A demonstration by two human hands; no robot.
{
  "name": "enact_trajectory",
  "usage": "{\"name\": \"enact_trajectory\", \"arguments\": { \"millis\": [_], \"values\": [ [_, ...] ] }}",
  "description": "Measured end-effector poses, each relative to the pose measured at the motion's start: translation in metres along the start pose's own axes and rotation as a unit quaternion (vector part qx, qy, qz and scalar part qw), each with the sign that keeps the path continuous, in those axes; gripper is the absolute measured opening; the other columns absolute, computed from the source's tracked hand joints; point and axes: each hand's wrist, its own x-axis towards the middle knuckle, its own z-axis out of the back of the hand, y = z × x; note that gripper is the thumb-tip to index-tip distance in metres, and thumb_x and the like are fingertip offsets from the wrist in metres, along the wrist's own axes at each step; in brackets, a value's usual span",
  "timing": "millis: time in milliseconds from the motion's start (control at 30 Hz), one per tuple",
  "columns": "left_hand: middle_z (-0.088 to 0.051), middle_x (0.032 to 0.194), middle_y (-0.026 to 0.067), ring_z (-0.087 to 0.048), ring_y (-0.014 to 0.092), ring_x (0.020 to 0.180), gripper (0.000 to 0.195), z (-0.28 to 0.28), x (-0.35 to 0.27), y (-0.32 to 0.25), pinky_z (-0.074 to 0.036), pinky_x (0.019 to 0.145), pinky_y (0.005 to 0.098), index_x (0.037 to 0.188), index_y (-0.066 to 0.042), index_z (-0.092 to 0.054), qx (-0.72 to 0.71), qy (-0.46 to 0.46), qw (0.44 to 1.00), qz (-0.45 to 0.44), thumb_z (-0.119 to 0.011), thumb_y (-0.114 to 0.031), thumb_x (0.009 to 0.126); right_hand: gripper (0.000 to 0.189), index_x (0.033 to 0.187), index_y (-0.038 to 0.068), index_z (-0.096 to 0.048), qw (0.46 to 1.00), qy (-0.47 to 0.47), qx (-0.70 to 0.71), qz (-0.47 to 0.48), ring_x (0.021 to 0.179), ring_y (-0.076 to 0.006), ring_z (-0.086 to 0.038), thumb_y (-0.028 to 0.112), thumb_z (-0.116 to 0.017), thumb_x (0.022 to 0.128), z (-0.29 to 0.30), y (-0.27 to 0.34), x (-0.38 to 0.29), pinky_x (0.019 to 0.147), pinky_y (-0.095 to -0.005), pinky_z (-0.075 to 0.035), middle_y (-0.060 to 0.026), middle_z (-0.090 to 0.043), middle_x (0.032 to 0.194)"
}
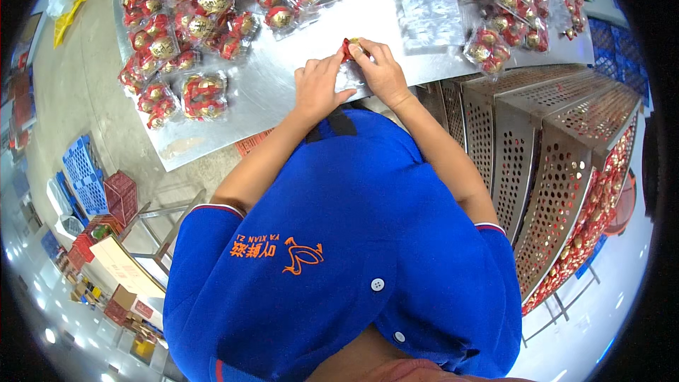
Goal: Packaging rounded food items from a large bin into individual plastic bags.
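Observation:
My right hand pinches a small ball in red and gold wrapping between thumb and fingers, just above the metal tabletop. To its left, my left hand is palm down with thumb and index finger spread apart. Its index fingertip reaches the wrapped ball's edge. Shiny clear plastic, apparently a bag, lies below the ball between both hands; its outline is partly hidden. A stack of flat clear plastic bags lies on the table beyond my right hand.
Filled clear packs of red-and-gold balls cover the table's left and far sides. More filled packs lie at right. Perforated metal bins with loose wrapped balls stand by my right arm. Plastic crates sit on the left floor.

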Motion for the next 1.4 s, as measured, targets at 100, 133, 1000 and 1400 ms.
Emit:
{"name": "enact_trajectory", "arguments": {
  "millis": [100, 133, 1000, 1400],
  "values": [
    [-0.058, 0.116, 0.008, -0.049, 0.028, 0.105, 0.085, 0.0, 0.002, 0.001, -0.037, 0.086, 0.042, 0.134, -0.009, -0.042, -0.003, 0.008, 1.0, 0.013, -0.077, -0.042, 0.064, 0.034, 0.115, 0.017, -0.056, 1.0, -0.01, 0.016, -0.014, 0.101, -0.0285, -0.053, 0.013, -0.052, 0.082, 0.001, 0.004, 0.007, 0.08, -0.0355, -0.051, -0.0077, -0.055, 0.117],
    [-0.058, 0.116, 0.0082, -0.05, 0.028, 0.104, 0.083, 0.001, 0.004, 0.001, -0.037, 0.086, 0.0422, 0.132, -0.008, -0.044, -0.003, 0.011, 1.0, 0.021, -0.077, -0.043, 0.063, 0.03, 0.112, 0.015, -0.058, 0.998, 0.026, 0.031, -0.057, 0.099, -0.0291, -0.055, 0.014, -0.055, 0.082, 0.003, 0.006, 0.015, 0.079, -0.0368, -0.051, -0.0089, -0.056, 0.112],
    [-0.054, 0.121, 0.0149, -0.05, 0.031, 0.11, 0.08, 0.022, 0.021, 0.002, -0.031, 0.097, 0.0445, 0.132, -0.005, -0.041, -0.033, -0.032, 0.997, -0.067, -0.077, -0.031, 0.065, 0.015, 0.092, 0.007, -0.06, 0.993, 0.102, -0.003, -0.063, 0.09, -0.0311, -0.06, 0.013, -0.054, 0.08, -0.006, 0.004, 0.034, 0.073, -0.0386, -0.053, -0.0134, -0.058, 0.098],
    [-0.05, 0.1, 0.0103, -0.057, 0.025, 0.087, 0.034, -0.015, 0.044, -0.017, -0.048, 0.075, 0.0331, 0.117, -0.006, -0.059, -0.093, -0.095, 0.991, -0.006, -0.064, -0.014, 0.084, 0.029, 0.106, 0.005, -0.053, 0.975, 0.081, 0.195, -0.072, 0.087, -0.0347, -0.06, 0.014, -0.061, 0.079, 0.11, 0.034, -0.021, 0.073, -0.0447, -0.049, -0.0164, -0.059, 0.094]
  ]
}}
